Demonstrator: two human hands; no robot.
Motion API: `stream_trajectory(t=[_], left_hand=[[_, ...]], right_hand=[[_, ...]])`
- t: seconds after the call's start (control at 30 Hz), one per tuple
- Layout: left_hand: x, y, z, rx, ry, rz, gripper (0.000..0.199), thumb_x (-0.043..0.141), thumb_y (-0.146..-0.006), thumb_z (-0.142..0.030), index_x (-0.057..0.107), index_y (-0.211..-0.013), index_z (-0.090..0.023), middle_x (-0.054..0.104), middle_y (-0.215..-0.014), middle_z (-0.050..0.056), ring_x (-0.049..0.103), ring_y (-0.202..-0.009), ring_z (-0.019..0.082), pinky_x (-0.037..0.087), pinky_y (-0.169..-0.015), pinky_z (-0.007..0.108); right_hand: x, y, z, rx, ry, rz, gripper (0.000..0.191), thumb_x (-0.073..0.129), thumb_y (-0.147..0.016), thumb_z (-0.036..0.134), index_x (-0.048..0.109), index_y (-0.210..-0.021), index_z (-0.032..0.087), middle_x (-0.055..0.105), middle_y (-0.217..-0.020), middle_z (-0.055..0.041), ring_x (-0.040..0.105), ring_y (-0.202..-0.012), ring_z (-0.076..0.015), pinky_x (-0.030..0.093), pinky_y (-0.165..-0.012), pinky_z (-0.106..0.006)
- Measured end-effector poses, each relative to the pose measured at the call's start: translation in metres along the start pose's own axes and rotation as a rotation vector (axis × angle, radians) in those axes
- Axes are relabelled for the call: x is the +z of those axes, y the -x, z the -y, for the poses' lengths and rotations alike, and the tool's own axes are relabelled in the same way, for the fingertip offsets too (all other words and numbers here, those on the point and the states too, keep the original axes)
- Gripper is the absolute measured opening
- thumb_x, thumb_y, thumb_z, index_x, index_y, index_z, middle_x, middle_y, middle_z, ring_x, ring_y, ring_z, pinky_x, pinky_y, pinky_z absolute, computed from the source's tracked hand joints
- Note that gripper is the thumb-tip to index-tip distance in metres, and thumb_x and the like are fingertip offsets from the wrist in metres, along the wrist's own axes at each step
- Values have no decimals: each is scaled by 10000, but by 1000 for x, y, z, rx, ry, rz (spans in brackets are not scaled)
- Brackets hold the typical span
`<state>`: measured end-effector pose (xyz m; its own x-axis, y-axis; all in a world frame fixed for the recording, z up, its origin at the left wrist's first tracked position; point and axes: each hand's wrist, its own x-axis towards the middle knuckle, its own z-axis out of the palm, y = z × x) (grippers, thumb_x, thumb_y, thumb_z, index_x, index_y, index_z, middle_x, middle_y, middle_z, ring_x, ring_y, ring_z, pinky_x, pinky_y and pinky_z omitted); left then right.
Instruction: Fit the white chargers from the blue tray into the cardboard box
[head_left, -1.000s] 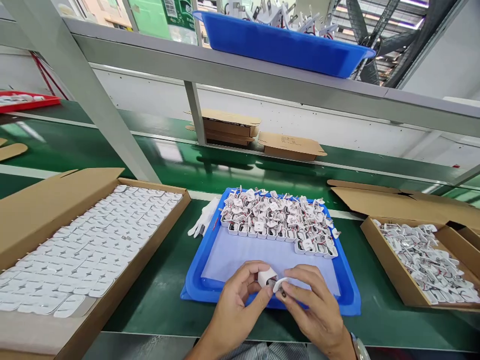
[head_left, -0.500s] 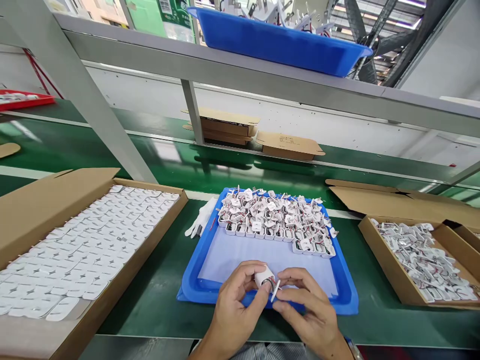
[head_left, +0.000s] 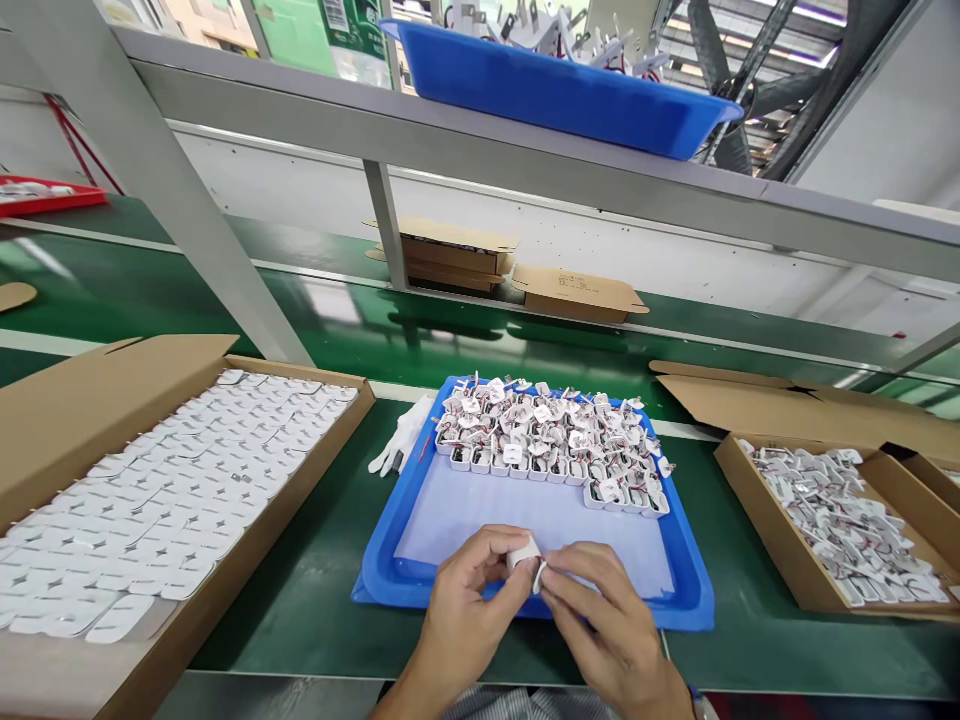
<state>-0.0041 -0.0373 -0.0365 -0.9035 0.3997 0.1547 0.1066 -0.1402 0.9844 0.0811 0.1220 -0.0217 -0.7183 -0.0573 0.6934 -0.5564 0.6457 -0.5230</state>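
Observation:
My left hand [head_left: 474, 605] pinches a small white plastic housing [head_left: 523, 553] over the near edge of a blue tray [head_left: 379, 548]. Against the housing's right side, my right hand [head_left: 600, 622] grips a small white cover plate [head_left: 539, 577] between thumb and fingers. A bit of red wire shows between the two parts; the rest is hidden by my fingers. Farther back in the tray, white housings [head_left: 556, 466] stand in rows, with wired white plates heaped on them. Bare white lining [head_left: 480, 515] covers the tray's front part.
To the left, an open cardboard box [head_left: 300, 490] holds layers of flat white pieces. Another carton [head_left: 772, 540] at right contains loose wired plates. A white glove [head_left: 403, 437] lies beside the tray. Above, a second blue tray [head_left: 555, 90] rests on a metal shelf beam [head_left: 480, 140].
My right hand has moved slightly left, bringing the cover plate up against the housing. The wires that showed between them are now mostly hidden.

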Motion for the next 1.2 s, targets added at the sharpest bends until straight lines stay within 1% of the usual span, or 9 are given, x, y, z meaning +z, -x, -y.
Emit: stream_trajectory(t=[0.2, 0.33, 0.4, 0.5, 0.63, 0.7, 0.9, 1.03, 1.2], left_hand=[[-16, -4, -8, -101, 98, 236, 280, 723, -963, -349, 818, -1180, -200, 755, -1205, 134, 751, -1103, 272, 637, -918, 318], [-23, -6, -13, -115, 154, 245, 282, 757, -942, -352, 822, -1176, -208, 721, -1143, 120, 746, -1006, 246, 631, -847, 301], [-24, -8, -13, -110, 157, 225, 261, 769, -933, -340, 825, -1155, -214, 707, -1100, 105, 734, -950, 220, 619, -812, 282], [-24, -10, -11, -106, 154, 230, 252, 765, -936, -335, 821, -1147, -210, 691, -1062, 96, 717, -911, 209, 610, -795, 285], [-25, -12, -7, -121, 137, 260, 280, 756, -939, -365, 813, -1166, -211, 684, -1039, 90, 706, -895, 211, 608, -800, 304], [-26, -12, -5, -133, 128, 272, 283, 750, -942, -379, 812, -1166, -217, 687, -1040, 88, 708, -898, 213, 608, -802, 306], [-28, -13, -1, -161, 102, 278, 284, 733, -956, -397, 807, -1169, -223, 713, -1060, 95, 718, -938, 230, 606, -836, 308], [-30, -14, 1, -166, 60, 300, 311, 727, -958, -434, 811, -1172, -225, 716, -1047, 95, 719, -910, 221, 603, -804, 282], [-31, -15, 4, -196, -1, 295, 321, 727, -957, -449, 817, -1186, -243, 732, -1074, 99, 739, -941, 236, 615, -828, 281]], right_hand=[[1, 4, -10, 210, -179, -98, 341, 709, -966, 83, 728, -1260, 254, 767, -1165, -125, 721, -1081, -267, 645, -915, -435], [7, 11, -16, 453, -349, -182, 217, 807, -939, 281, 784, -1152, 252, 791, -1122, -116, 771, -1051, -257, 683, -889, -372], [10, 12, -18, 519, -431, -213, 204, 815, -933, 320, 791, -1121, 245, 799, -1086, -104, 786, -1025, -245, 688, -884, -354], [11, 10, -18, 469, -408, -208, 156, 786, -959, 283, 804, -1114, 272, 809, -1091, -90, 774, -1038, -237, 681, -892, -360], [5, 1, -16, 215, -228, -131, 222, 726, -991, 170, 775, -1184, 270, 811, -1127, -105, 733, -1043, -243, 647, -892, -407], [3, -1, -15, 144, -215, -57, 252, 690, -1003, 126, 736, -1212, 259, 799, -1133, -113, 727, -1013, -245, 631, -864, -419], [1, -1, -17, 149, -219, 85, 351, 657, -954, 5, 630, -1232, 217, 707, -1152, -125, 669, -1040, -252, 590, -865, -430], [-2, -6, -21, 89, -264, 130, 377, 661, -962, 12, 603, -1271, 219, 698, -1167, -119, 661, -1037, -241, 587, -875, -412], [-8, -11, -20, 193, -142, 291, 294, 622, -1006, 66, 565, -1238, 237, 678, -1143, -101, 626, -1005, -239, 571, -843, -408]])
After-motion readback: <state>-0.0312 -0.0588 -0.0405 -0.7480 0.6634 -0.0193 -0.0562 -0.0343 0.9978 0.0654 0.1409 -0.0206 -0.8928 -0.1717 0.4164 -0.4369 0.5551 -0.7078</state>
